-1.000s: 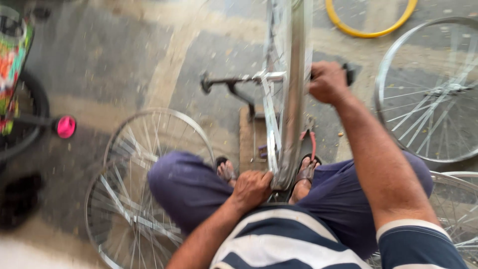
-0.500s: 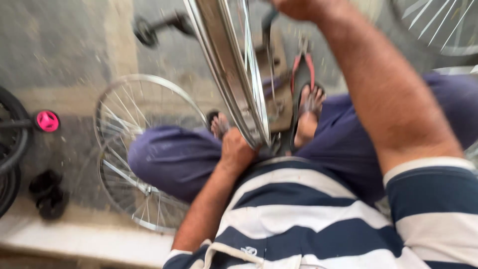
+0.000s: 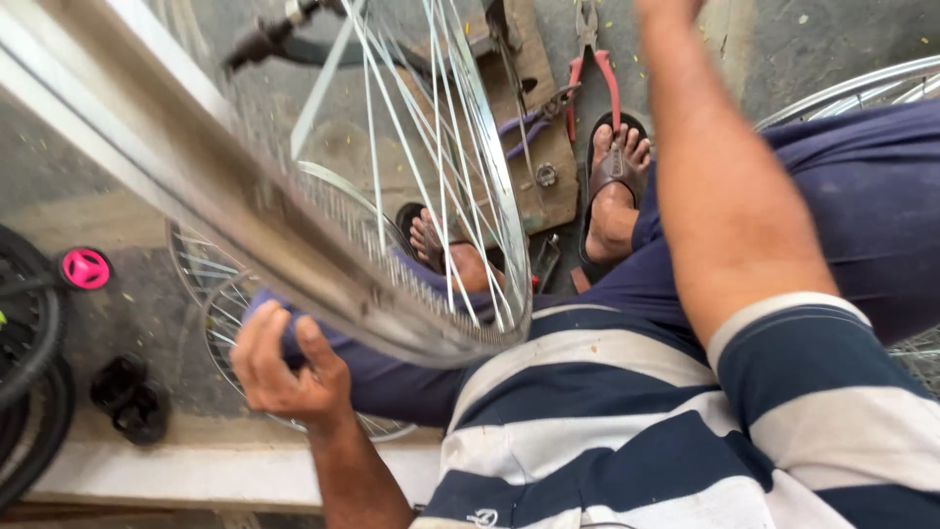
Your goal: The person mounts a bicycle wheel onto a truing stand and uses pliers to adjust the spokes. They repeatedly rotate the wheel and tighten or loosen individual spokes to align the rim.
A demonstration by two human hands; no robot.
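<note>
I sit on a low step with a silver spoked bicycle wheel point(image 3: 294, 245) held up close in front of me, its rim slanting from upper left down to my lap. My left hand point(image 3: 284, 367) is just under the rim's lower edge, beside my knee in blue trousers, fingers loosely curled and apart with nothing clearly gripped. My right forearm point(image 3: 725, 196) reaches up past the wheel, and the hand is cut off by the top edge. Both my feet in sandals point(image 3: 612, 186) rest by a wooden board point(image 3: 534, 186).
Red-handled pliers point(image 3: 599, 78) and small tools lie on the board. More spoked wheels lie flat on the concrete to the left point(image 3: 220, 313) and right point(image 3: 862, 83). A black tyre point(image 3: 29, 333), a pink hub point(image 3: 85, 268) and black sandals point(image 3: 127, 397) sit at left.
The view has dropped closer. The wheel has swung toward me and leftward. My left hand has come off the rim's bottom and moved down-left. My right hand has gone past the top edge.
</note>
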